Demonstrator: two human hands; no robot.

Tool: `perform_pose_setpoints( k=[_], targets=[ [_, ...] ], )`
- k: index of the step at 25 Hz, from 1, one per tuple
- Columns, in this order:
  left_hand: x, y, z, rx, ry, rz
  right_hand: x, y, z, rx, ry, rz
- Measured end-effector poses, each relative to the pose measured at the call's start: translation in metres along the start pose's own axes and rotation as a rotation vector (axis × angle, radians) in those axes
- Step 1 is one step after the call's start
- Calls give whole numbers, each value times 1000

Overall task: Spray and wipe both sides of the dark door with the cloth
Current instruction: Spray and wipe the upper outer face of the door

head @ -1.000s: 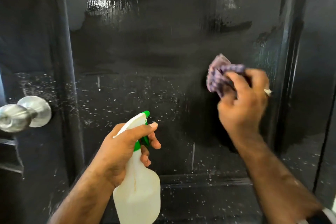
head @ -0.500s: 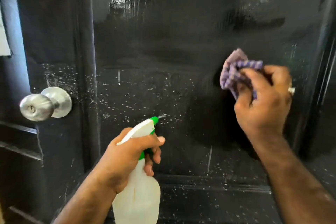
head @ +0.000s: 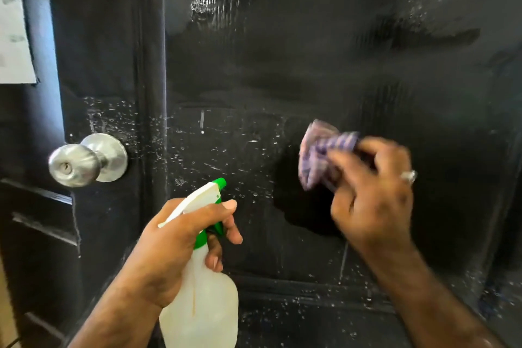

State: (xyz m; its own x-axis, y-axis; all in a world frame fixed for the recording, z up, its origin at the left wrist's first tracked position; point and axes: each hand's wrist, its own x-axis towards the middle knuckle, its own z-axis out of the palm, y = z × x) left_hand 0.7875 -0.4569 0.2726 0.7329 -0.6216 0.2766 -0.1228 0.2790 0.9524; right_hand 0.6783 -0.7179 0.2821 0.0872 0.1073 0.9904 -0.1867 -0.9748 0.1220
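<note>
The dark door (head: 282, 65) fills the view, its panel speckled with spray droplets at mid height and smeared with wet streaks higher up. My right hand (head: 372, 198) presses a bunched purple striped cloth (head: 319, 155) against the panel right of centre; hand and cloth are blurred with motion. My left hand (head: 175, 246) grips the neck of a white spray bottle (head: 203, 308) with a green nozzle (head: 220, 182), which points at the door; a finger rests on the trigger.
A round silver door knob (head: 84, 161) sticks out at the left. A raised vertical moulding (head: 152, 93) separates the knob's stile from the panel. A white paper (head: 14, 37) hangs at the far left edge.
The view has shifted left, so the knob sits further right in frame. My right hand with the cloth has slid down and to the left across the panel. The bottle stays aimed at the door.
</note>
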Motion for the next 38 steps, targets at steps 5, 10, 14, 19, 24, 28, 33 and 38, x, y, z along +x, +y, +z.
perform_pose_setpoints(
  k=[5,10,14,19,24,28,33,38],
  targets=[
    [-2,-5,-19,-62,107,-3,15,-79,44,28,-63,-7],
    [-12,-10,-51,-112,198,-68,-46,-68,26,77,-203,-156],
    [-4,-10,-72,-98,118,-49,34,-99,55,-19,107,165],
    [4,-3,-98,-84,-8,-2,-32,-169,86,-53,-149,-143],
    [2,5,-107,-64,23,-51,-15,-117,49,-154,-88,59],
    [-7,11,-91,-59,105,-32,25,-155,78,-100,-165,-41],
    [-35,9,-91,-23,300,-159,-21,-110,54,30,-255,-298],
    [-44,3,-100,-29,332,-148,73,-124,68,-39,-56,-48]
  ],
)
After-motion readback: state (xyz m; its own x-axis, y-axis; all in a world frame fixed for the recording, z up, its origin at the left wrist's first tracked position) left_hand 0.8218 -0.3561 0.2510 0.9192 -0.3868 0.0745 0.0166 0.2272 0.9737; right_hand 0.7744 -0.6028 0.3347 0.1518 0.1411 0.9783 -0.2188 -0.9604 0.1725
